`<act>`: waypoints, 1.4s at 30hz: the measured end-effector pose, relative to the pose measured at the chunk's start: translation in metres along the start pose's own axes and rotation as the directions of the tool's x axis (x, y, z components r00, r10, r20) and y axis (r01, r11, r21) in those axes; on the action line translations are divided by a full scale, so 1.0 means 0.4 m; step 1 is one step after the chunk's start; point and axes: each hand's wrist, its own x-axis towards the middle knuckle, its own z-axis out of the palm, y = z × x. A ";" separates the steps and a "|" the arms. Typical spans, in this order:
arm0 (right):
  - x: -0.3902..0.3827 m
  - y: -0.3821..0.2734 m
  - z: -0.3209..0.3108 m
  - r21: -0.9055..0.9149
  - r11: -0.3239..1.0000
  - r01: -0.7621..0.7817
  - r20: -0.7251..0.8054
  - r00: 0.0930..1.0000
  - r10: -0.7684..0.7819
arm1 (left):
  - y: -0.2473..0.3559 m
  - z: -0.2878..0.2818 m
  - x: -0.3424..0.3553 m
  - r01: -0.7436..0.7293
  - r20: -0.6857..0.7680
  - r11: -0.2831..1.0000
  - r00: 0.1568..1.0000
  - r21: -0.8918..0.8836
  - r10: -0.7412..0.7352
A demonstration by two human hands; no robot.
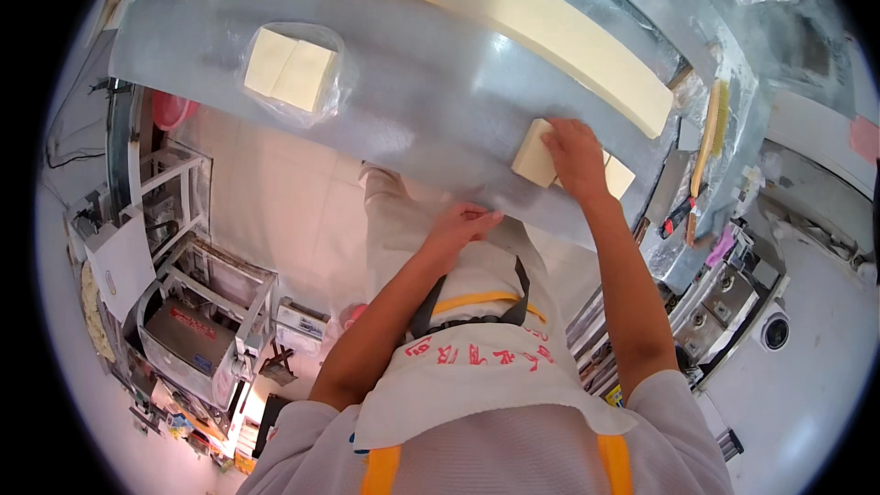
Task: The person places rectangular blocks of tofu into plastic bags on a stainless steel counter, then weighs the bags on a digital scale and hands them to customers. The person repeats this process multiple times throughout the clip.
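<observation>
My right hand is over a pale yellow block on the metal tabletop, with its fingers closed on the block's right side. The block looks like a thick stack of dough wrappers and leans on its edge. Another pale yellow block lies just beyond my wrist, partly covered by it. By the near edge of the table, in front of my apron, my left hand hangs with loosely bent fingers and nothing visible in it. At the left, two pale blocks sit side by side on a clear plastic bag.
A long pale yellow dough strip runs along the back of the metal table. On the right edge lie a wooden-handled brush and a red-and-black tool. Metal frames stand at the lower left.
</observation>
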 end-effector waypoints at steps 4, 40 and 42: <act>-0.065 -0.066 0.066 0.013 1.000 0.011 0.014 1.000 -0.011 | -0.054 0.035 0.039 -0.020 -0.069 0.978 0.998 -0.206 0.005; 0.012 -0.230 0.139 0.896 0.213 -0.390 0.366 0.919 0.144 | 0.509 0.056 -0.352 -0.246 -0.144 0.600 0.838 0.762 0.526; 0.020 -0.268 0.125 0.864 0.006 -0.503 0.503 0.864 -0.027 | 0.516 0.057 -0.373 -0.401 -0.078 0.800 0.873 0.447 0.481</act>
